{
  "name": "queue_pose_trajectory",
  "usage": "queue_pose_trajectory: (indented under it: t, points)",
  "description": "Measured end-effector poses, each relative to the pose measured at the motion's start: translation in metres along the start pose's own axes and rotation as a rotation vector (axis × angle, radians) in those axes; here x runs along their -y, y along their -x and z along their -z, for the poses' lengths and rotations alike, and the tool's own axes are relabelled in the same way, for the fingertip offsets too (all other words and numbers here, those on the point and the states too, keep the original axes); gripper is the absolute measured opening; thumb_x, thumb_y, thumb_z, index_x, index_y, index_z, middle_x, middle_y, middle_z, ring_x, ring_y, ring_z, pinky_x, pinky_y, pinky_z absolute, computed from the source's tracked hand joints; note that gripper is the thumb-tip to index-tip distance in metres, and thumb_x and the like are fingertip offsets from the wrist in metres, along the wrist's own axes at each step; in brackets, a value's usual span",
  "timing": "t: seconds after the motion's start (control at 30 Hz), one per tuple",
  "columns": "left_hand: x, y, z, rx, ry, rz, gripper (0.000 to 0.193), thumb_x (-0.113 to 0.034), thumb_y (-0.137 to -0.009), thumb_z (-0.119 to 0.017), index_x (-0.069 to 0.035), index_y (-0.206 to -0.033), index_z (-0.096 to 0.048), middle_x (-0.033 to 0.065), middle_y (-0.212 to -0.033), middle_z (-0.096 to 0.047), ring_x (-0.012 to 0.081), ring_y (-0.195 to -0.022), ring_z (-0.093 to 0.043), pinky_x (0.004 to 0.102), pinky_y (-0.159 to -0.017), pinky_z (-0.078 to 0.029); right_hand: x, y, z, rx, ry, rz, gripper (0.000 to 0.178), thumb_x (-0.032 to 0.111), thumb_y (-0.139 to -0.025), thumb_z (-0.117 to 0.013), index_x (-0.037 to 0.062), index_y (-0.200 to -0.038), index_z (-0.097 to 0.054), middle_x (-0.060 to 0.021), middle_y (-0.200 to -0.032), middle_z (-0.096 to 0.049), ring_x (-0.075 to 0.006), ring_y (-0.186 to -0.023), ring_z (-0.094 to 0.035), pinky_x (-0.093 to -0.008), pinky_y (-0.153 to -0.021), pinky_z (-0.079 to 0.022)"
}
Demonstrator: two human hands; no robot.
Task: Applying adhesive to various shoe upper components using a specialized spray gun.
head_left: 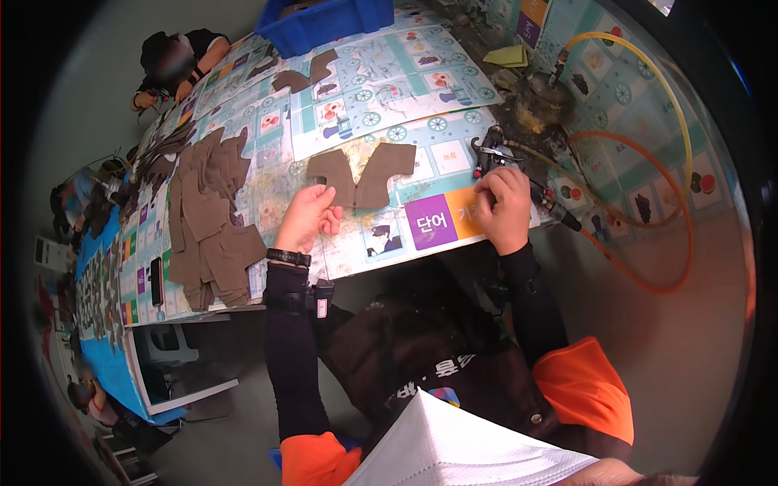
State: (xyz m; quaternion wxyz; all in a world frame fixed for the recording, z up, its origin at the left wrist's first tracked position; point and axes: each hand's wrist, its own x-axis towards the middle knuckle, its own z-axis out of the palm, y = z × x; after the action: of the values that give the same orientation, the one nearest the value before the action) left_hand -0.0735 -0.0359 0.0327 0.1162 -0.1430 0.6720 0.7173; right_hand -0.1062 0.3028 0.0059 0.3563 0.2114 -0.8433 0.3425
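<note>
A brown V-shaped piece of flat material (369, 190) lies near the table's front edge, its two arms pointing away from me. At its lower left corner my left hand (301, 220) has thumb and forefinger closed on the edge, the other fingers curled. My right hand (504, 212) is held to the right of the piece, fingers bent in and pressed together; whatever they may hold is hidden. Just beyond that hand is a black spray gun (489, 152) with hoses. Another brown V-shaped piece (306, 74) rests farther back.
Stacked brown pieces (203, 215) cover the left of the patterned table (344, 257). A blue crate (324, 28) stands at the back. Yellow (677, 89) and orange (689, 235) hoses loop at the right. Across the table a person (174, 65) works; others sit farther left.
</note>
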Motion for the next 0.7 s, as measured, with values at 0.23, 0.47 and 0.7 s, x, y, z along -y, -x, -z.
queue_pose_trajectory:
  t: [0.23, 0.47, 0.7]
  points:
    - [0.006, 0.011, 0.01, 0.004, -0.055, 0.085, 0.026, -0.025, -0.102, -0.058, -0.002, -0.091, -0.055, 0.0091, -0.065, -0.061, 0.0127, -0.04, -0.053, 0.0243, -0.037, -0.038, 0.002, -0.001, -0.002, -0.012, -0.003, 0.023, 0.012, -0.004, -0.066, -0.063, 0.0069, -0.071, -0.06, -0.0073, -0.08, -0.061, -0.0289, -0.087, -0.059, -0.0391, -0.078, -0.044]
    - [0.022, 0.042, -0.003, -0.567, -0.746, -0.406, 0.024, -0.024, -0.098, -0.064, 0.0, -0.097, -0.058, 0.0085, -0.062, -0.06, 0.0183, -0.05, -0.057, 0.0345, -0.05, -0.043, 0.003, -0.007, 0.012, 0.072, 0.082, -0.004, 0.023, -0.003, -0.066, -0.062, 0.007, -0.087, -0.063, -0.009, -0.096, -0.062, -0.0308, -0.098, -0.058, -0.0416, -0.084, -0.044]
    - [0.043, 0.077, -0.006, -0.8, -0.676, -0.632, 0.01, -0.011, -0.095, -0.061, -0.003, -0.101, -0.061, 0.0097, -0.078, -0.065, 0.0226, -0.064, -0.061, 0.0364, -0.061, -0.048, -0.016, -0.026, 0.053, 0.607, 0.378, -0.125, 0.056, -0.003, -0.068, -0.061, -0.0042, -0.123, -0.051, -0.0217, -0.118, -0.055, -0.0434, -0.116, -0.05, -0.0474, -0.099, -0.045]
